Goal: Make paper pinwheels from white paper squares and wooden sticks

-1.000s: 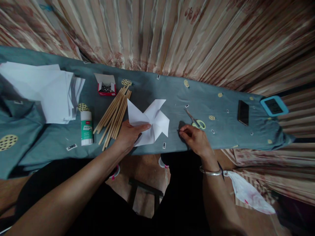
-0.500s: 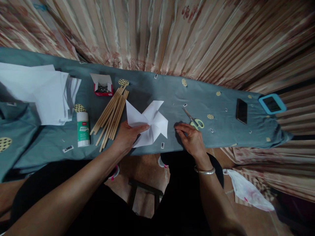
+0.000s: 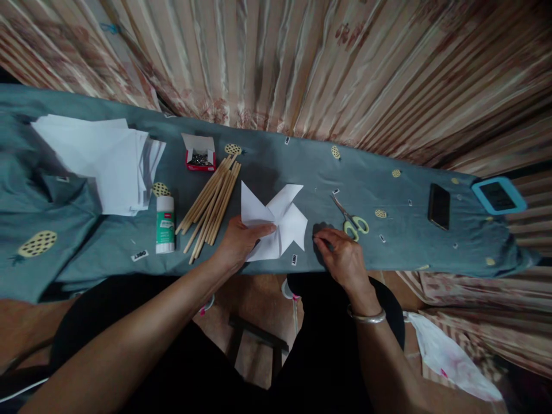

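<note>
The right hand (image 3: pixel 342 259) has slid a little closer to the paper pinwheel (image 3: pixel 276 221). Its fingers are pinched together, but I cannot tell what they hold. The left hand (image 3: pixel 239 244) still presses the pinwheel's middle. Left of the pinwheel: about ten sticks (image 3: pixel 211 201), one glue stick (image 3: pixel 164 224). Right of it: one pair of scissors (image 3: pixel 351 217).

Nothing reads clearly — the glue stick (image 3: pixel 164 225) at nine o'clock bears a green label, and small tags on the cloth (image 3: pixel 388 253) stay illegible.
</note>
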Tool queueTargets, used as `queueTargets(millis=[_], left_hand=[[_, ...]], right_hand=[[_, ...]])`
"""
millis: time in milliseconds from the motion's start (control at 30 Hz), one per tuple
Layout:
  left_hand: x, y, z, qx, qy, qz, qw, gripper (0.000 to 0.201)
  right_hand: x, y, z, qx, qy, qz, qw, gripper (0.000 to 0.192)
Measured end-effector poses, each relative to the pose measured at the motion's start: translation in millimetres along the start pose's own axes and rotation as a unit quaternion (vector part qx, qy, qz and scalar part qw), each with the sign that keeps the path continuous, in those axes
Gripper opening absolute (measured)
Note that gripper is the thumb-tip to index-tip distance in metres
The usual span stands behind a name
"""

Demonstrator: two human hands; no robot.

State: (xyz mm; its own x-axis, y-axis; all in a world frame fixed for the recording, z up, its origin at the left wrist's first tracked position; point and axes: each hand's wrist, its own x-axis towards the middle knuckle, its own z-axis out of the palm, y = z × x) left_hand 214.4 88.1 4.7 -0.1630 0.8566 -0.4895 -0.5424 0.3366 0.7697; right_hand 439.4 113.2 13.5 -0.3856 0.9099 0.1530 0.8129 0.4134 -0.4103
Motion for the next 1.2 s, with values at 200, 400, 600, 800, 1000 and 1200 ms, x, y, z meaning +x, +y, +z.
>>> queueTargets(millis=[200, 400, 600, 800, 1000, 1200], left_hand=[[-1.1, 1.4, 0.9, -0.009, 0.002, 0.0, 1.0, 0.028], [-3.1, 3.6, 2.1, -0.003, 0.0, 0.004, 1.0, 0.027], [-7.2, 6.2, 5.1, 0.02, -0.008, 0.023, 1.0, 0.022], [-12.7, 7.3, 6.4, 0.042, -0.046, 0.036, 0.997, 0.022], [-16.8, 9.0, 7.1, 0.05, -0.06, 0.036, 0.996, 0.025], [-17.6, 8.4, 6.7, 0.051, -0.065, 0.035, 0.996, 0.025]], right_hand=[[1.2, 0.3, -1.5, 0.008, -0.003, 0.027, 1.0, 0.018], [4.6, 3.9, -11.7, 0.097, -0.005, 0.08, 0.992, 0.012], [5.5, -34.8, -19.9, 0.231, 0.068, 0.029, 0.97, 0.006], [7.2, -72.0, -9.8, 0.202, 0.069, -0.026, 0.977, 0.009], [11.2, -69.7, -3.4, 0.195, 0.082, -0.045, 0.976, 0.009], [11.9, -69.6, -2.4, 0.202, 0.084, -0.044, 0.975, 0.008]])
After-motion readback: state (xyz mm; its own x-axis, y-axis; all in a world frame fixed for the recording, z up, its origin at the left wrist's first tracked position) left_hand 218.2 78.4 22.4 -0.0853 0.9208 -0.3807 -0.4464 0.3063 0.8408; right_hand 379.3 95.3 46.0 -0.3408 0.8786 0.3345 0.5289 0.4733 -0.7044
